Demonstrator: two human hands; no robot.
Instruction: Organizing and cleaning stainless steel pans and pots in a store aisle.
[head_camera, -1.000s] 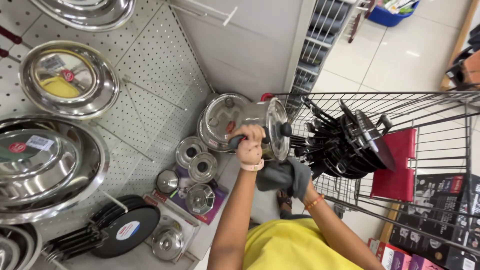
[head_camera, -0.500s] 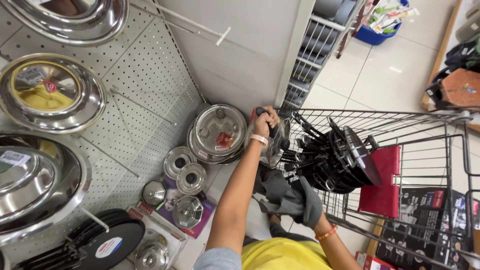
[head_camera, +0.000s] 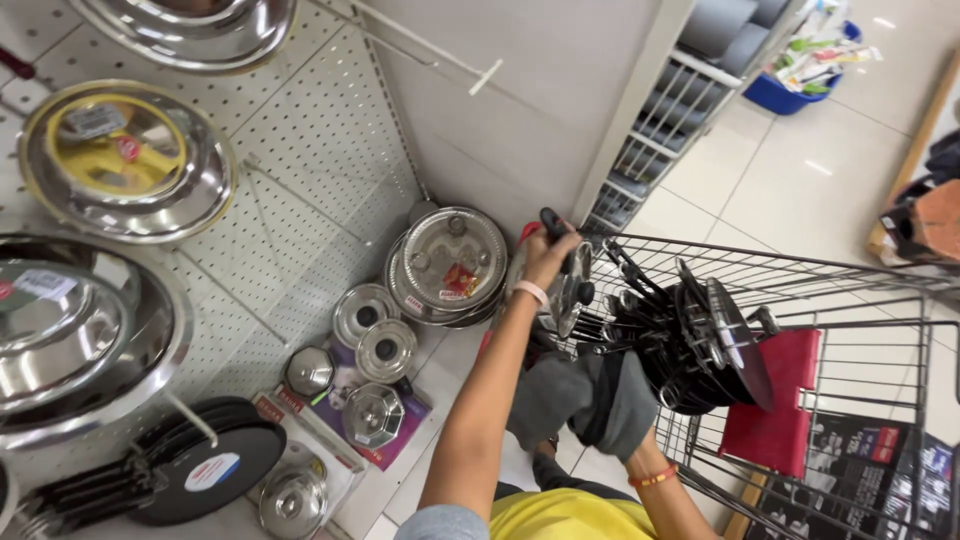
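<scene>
My left hand (head_camera: 545, 262) is stretched out and shut on the black handle of a steel pan (head_camera: 568, 298), held at the near left corner of a wire shopping cart (head_camera: 800, 272). Inside the cart stands a stack of black pans (head_camera: 705, 340) on their edges. Lower down, my right hand (head_camera: 612, 425) grips a grey cloth (head_camera: 575, 400) that covers most of the fingers. An orange band shows on that wrist.
A pegboard shelf wall (head_camera: 320, 150) on the left carries large steel plates (head_camera: 125, 160), round steel lids (head_camera: 455, 255), small steel containers (head_camera: 385, 350) and black flat pans (head_camera: 205, 470). A red panel (head_camera: 775, 410) hangs in the cart. A blue basket (head_camera: 795, 90) sits on the tiled floor beyond.
My left hand has carried the steel pan up and right to the cart's corner. The view has tilted, and the grey cloth now sits lower in my right hand.
</scene>
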